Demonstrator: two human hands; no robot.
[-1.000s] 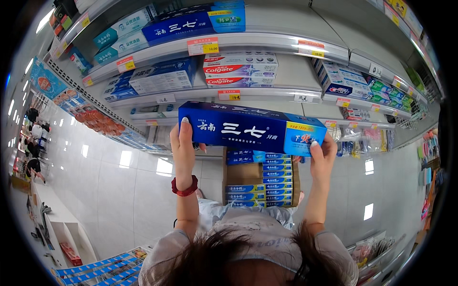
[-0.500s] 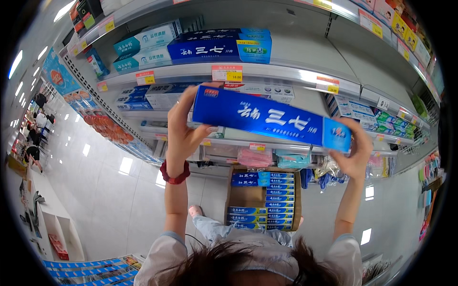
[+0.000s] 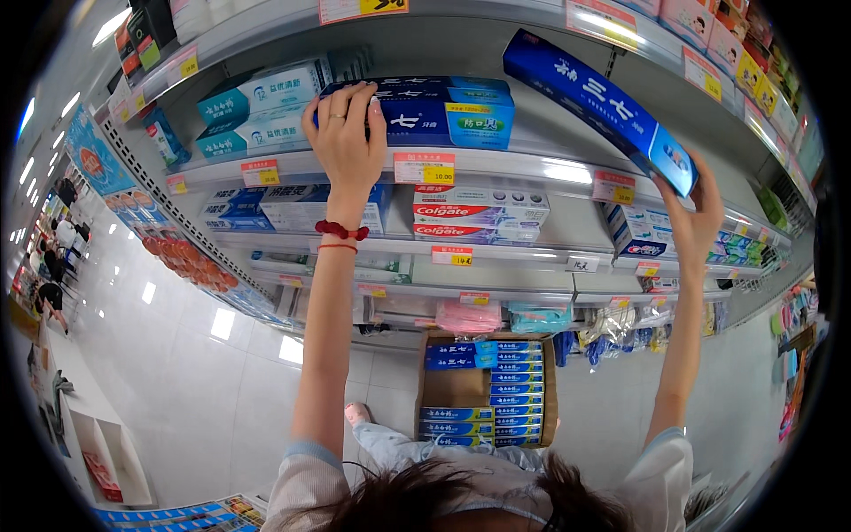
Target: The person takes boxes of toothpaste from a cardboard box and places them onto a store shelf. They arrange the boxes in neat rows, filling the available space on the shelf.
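Observation:
My right hand (image 3: 698,209) grips the right end of a long dark blue toothpaste box (image 3: 592,99). Its free end points up and left above the upper shelf. My left hand (image 3: 348,133) lies with extended fingers over the left part of a stack of dark blue toothpaste boxes (image 3: 480,124) on that shelf. Teal-and-white toothpaste boxes (image 3: 262,97) are stacked just left of it. Below, on the floor, an open cardboard carton (image 3: 551,390) holds several more blue toothpaste boxes (image 3: 517,390).
Price tags line the shelf edge (image 3: 541,170). On the shelf beneath are red-and-white toothpaste boxes (image 3: 474,215) and blue-and-white boxes (image 3: 301,211). Pink packages (image 3: 468,316) and teal packages (image 3: 539,317) sit lower down. A white counter (image 3: 106,434) stands at the left.
My left hand has let go of the held box and moved up onto the shelved stack. My right hand has carried the box up and right, tilting it more steeply.

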